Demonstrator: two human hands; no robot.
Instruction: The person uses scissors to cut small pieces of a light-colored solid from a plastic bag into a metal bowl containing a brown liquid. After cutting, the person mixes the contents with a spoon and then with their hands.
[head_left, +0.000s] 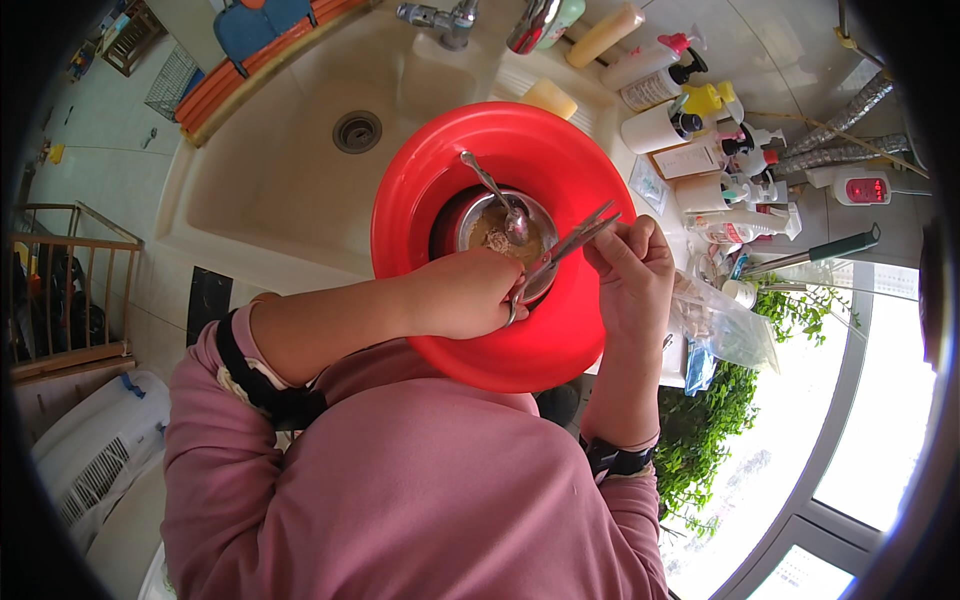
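My left hand (484, 289) grips the handles of a pair of metal scissors (571, 241) over the red plastic basin (409, 176). The blades point up and to the right, slightly apart at the tips. My right hand (634, 262) is raised at the basin's right side, thumb and fingertips bent together against or just beside the blades; whether something small is pinched there, I cannot tell. Inside the basin stands a round metal pot (466, 221) with brownish contents (491, 234), partly hidden by my left hand. A metal spoon (491, 180) leans in it, bowl end down.
Around the basin is a pale sink (255, 202) with a drain (357, 132) and a metal tap (454, 26). Pump bottles (652, 90) crowd the right ledge, near a yellowish block (550, 97). A clear plastic bag (731, 326) and a green plant (697, 442) are beyond my right arm.
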